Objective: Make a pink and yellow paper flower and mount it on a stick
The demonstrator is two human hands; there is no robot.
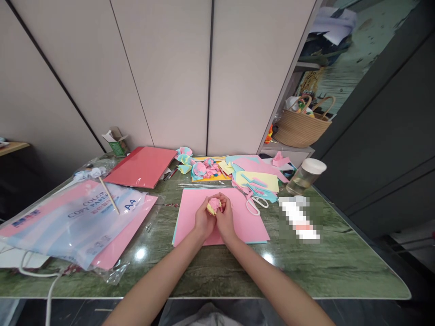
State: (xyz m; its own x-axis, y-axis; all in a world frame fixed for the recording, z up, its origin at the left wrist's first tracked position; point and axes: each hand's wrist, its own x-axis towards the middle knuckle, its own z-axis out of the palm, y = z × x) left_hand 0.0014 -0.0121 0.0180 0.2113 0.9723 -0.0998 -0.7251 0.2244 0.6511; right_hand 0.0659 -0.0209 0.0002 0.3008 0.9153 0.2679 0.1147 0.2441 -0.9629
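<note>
A small paper flower (214, 206), pink in the middle with yellow at its edge, is cupped between my two hands. My left hand (203, 215) wraps its left side, and my right hand (225, 218) closes round its right side, with the fingers meeting at the top. Both hands are above a stack of pink paper sheets (190, 213), with a blue sheet edge showing underneath. White-handled scissors (257, 204) lie at the stack's right edge. The underside of the flower is hidden by my palms.
Behind the stack are crumpled paper flowers (200, 170) and loose paper scraps (261, 179). A red folder (142, 165) and a bag of color copy paper (78, 222) lie to the left. A lidded bottle (306, 176) stands at right. A white cable (50, 290) hangs over the front edge.
</note>
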